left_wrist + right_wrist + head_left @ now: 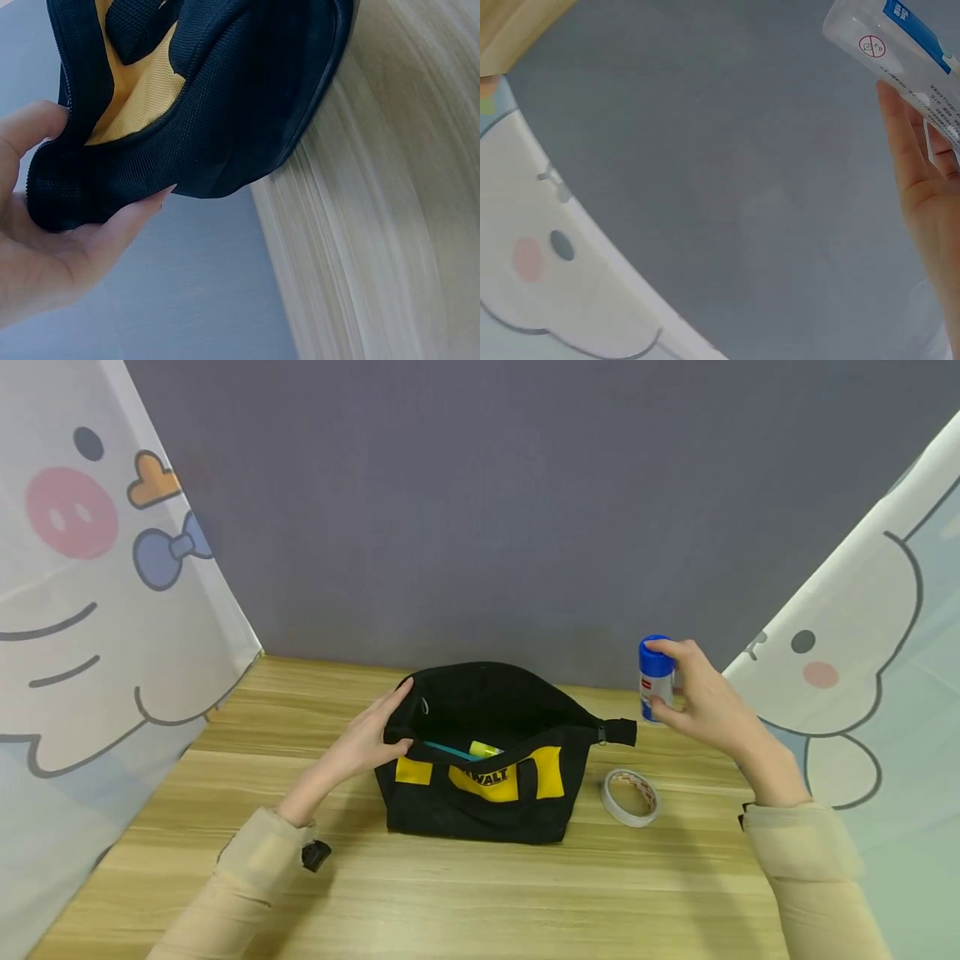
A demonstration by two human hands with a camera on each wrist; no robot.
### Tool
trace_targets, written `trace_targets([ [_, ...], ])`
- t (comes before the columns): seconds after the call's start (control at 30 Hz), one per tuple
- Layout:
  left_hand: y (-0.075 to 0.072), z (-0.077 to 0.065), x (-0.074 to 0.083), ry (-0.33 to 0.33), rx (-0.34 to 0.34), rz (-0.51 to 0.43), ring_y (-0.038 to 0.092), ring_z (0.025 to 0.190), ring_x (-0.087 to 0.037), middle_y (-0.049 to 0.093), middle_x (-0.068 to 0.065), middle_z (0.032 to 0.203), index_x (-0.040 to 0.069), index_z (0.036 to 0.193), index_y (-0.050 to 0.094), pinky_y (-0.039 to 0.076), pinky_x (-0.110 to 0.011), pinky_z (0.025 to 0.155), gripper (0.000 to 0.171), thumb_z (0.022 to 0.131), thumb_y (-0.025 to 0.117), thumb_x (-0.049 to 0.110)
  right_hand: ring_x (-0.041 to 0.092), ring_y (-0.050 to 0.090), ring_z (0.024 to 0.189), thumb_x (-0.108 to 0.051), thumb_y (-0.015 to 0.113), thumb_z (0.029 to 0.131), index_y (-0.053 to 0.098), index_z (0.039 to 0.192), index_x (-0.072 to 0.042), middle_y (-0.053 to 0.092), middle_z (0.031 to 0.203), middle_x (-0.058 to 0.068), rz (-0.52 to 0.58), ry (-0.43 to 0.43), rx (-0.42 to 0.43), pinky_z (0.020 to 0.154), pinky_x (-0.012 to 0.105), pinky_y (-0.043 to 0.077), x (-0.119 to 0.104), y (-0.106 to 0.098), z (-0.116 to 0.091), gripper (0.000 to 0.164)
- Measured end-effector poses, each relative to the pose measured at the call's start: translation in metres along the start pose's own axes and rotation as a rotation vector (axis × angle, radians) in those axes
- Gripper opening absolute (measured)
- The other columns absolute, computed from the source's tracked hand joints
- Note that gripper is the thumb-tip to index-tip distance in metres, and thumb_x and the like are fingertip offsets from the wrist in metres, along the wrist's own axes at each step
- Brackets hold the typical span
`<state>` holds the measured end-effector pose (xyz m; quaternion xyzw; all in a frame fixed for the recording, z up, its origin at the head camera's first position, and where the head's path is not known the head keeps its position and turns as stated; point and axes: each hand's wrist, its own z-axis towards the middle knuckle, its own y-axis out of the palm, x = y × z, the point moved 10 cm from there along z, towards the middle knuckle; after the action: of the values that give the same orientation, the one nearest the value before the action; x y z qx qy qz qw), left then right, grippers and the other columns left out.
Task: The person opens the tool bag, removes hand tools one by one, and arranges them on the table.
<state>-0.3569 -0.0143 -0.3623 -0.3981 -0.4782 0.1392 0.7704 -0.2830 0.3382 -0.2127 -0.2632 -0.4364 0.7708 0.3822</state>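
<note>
A black and yellow tool bag [480, 814] stands upright on the table with its zip mouth open. My left hand [370, 735] grips its left end, thumb and fingers around the corner of the rim; the left wrist view shows the same hold on the black fabric [225, 127]. Inside, a yellow cylindrical item [484, 749] and a teal strip [453, 751] show partly, the rest hidden in shadow. My right hand [705, 702] holds a small blue-capped bottle [656, 685] above the table, right of the bag. Its translucent body [900, 56] carries printed text.
A roll of white tape [630, 798] lies flat on the wooden table [450, 902], just right of the bag. A zipper tab [618, 732] sticks out from the bag's right end. Behind stands a grey panel [480, 510], with cartoon-printed cloths [90, 610] at both sides.
</note>
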Motion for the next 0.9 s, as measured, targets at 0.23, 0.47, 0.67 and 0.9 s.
trace_targets([
  [0.23,0.001,0.0,0.0,-0.001,-0.007,-0.002,0.03,0.138,-0.041,0.018,-0.016,0.156,0.023,0.152,0.01,0.037,-0.06,0.101,0.09,0.083,0.066,0.017,0.038,0.051,0.1,0.011,0.068,0.07,0.021,0.143,-0.004,0.039,0.112,0.026,0.037,0.075,0.004,0.065,0.051,0.055,0.021,0.001,-0.026,0.089],
  [0.47,0.001,0.002,-0.002,-0.011,-0.013,0.005,0.027,0.139,-0.041,0.017,-0.015,0.157,0.025,0.152,0.009,0.036,-0.061,0.102,0.091,0.083,0.066,0.018,0.048,0.053,0.101,0.013,0.067,0.07,0.02,0.143,-0.001,0.039,0.121,0.03,0.09,0.146,-0.002,0.065,0.056,0.053,0.044,0.018,-0.056,0.089],
  [0.67,0.002,0.003,-0.002,-0.017,-0.018,0.006,0.026,0.14,-0.041,0.017,-0.015,0.157,0.026,0.152,0.008,0.034,-0.062,0.103,0.091,0.084,0.066,0.018,0.053,0.055,0.101,0.014,0.067,0.07,0.021,0.144,-0.002,0.042,0.121,0.029,0.127,0.211,0.008,0.062,0.047,0.055,0.058,0.031,-0.077,0.089],
  [0.9,0.001,0.001,-0.003,-0.018,-0.015,-0.001,0.026,0.14,-0.041,0.017,-0.015,0.157,0.025,0.152,0.008,0.035,-0.062,0.102,0.091,0.083,0.066,0.017,0.046,0.054,0.095,0.015,0.067,0.07,0.023,0.143,0.0,0.044,0.118,0.031,0.152,0.27,0.033,0.059,0.045,0.056,0.071,0.043,-0.095,0.087],
])
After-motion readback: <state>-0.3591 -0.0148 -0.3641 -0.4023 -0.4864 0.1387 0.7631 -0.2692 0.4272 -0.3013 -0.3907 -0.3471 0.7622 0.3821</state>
